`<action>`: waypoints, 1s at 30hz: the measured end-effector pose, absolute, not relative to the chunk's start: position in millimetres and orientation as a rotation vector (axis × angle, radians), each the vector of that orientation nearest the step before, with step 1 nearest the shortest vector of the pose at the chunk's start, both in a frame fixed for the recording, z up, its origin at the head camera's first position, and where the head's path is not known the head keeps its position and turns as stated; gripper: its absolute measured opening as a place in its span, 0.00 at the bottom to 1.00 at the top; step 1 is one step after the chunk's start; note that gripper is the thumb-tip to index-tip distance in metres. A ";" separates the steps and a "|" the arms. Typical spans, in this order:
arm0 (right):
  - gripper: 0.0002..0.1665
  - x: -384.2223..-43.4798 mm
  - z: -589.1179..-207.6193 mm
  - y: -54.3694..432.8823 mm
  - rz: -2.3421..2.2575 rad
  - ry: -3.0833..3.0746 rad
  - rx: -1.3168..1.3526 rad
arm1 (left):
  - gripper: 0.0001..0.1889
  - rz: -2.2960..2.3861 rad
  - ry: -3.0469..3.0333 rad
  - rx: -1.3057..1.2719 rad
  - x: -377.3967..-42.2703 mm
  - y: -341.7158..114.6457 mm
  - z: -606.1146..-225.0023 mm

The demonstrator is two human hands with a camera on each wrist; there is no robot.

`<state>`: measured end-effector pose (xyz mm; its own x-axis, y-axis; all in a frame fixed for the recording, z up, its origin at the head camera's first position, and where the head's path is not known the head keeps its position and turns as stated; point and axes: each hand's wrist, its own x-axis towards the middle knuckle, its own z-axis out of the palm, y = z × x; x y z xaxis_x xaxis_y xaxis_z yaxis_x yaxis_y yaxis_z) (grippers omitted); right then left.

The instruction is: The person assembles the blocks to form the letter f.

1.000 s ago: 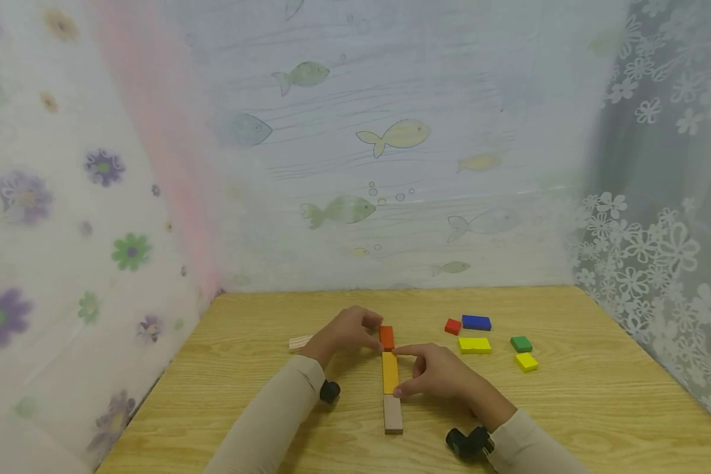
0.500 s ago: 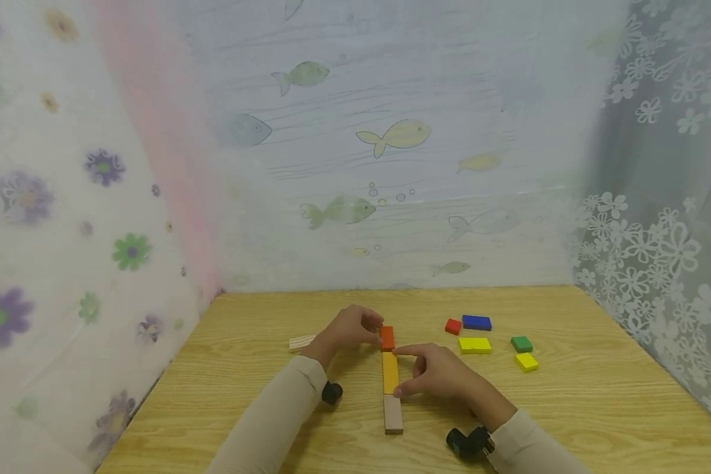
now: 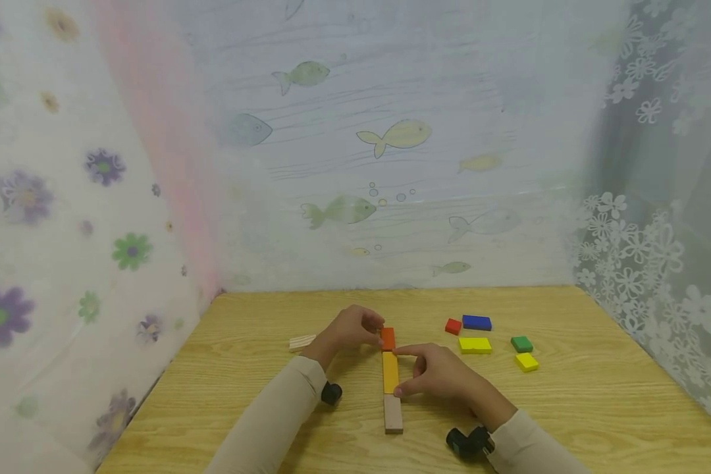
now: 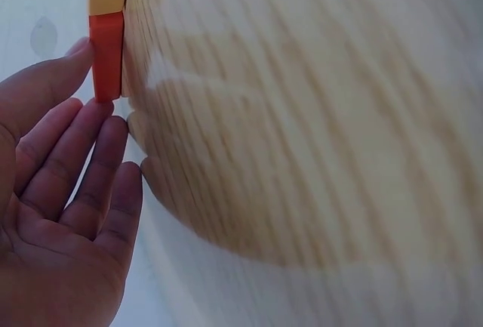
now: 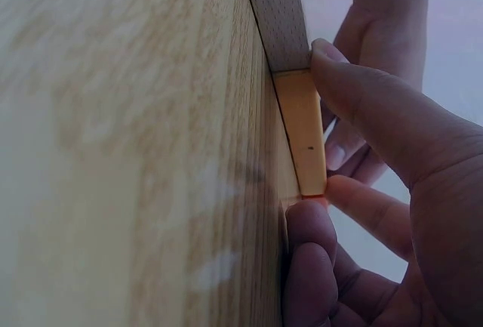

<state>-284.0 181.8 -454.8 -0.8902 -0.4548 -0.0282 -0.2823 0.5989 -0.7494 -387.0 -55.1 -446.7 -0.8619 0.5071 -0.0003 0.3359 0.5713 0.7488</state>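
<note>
Three blocks form a row on the table: an orange-red block (image 3: 388, 338) at the far end, a yellow-orange block (image 3: 390, 372) in the middle, a plain wooden block (image 3: 394, 413) nearest me. My left hand (image 3: 352, 328) holds the orange-red block, its thumb (image 4: 78, 47) on the left side and a fingertip at the far end. My right hand (image 3: 441, 372) spans the yellow-orange block from the right. Its straight index finger touches near the joint with the orange-red block; its thumb (image 5: 332, 55) rests by the joint with the wooden block. The other right fingers are curled in.
To the right lie a small red block (image 3: 453, 326), a blue block (image 3: 476, 322), a long yellow block (image 3: 474, 345), a green block (image 3: 521, 343) and a small yellow block (image 3: 526, 362). Pale ridged wood (image 3: 301, 342) lies partly behind my left wrist. Patterned curtains surround the table (image 3: 225, 395).
The orange-red block has shifted very slightly right and towards me, with the left fingers at it. The right hand has stayed in place.
</note>
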 end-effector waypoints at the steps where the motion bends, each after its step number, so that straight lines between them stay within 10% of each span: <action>1: 0.47 -283.9 -454.7 181.8 -1.168 2.609 -0.613 | 0.26 1.161 2.589 0.706 -387.0 -55.1 -446.7; 30: 0.49 -282.9 -454.9 180.6 -1.183 2.611 -0.606 | 0.25 1.162 2.603 0.709 -384.2 -53.4 -447.2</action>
<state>-282.9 180.6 -454.9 -0.8932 -0.4491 -0.0219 -0.2797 0.5931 -0.7550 -384.2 -53.4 -447.2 -0.8639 0.5036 0.0091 0.3430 0.5750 0.7427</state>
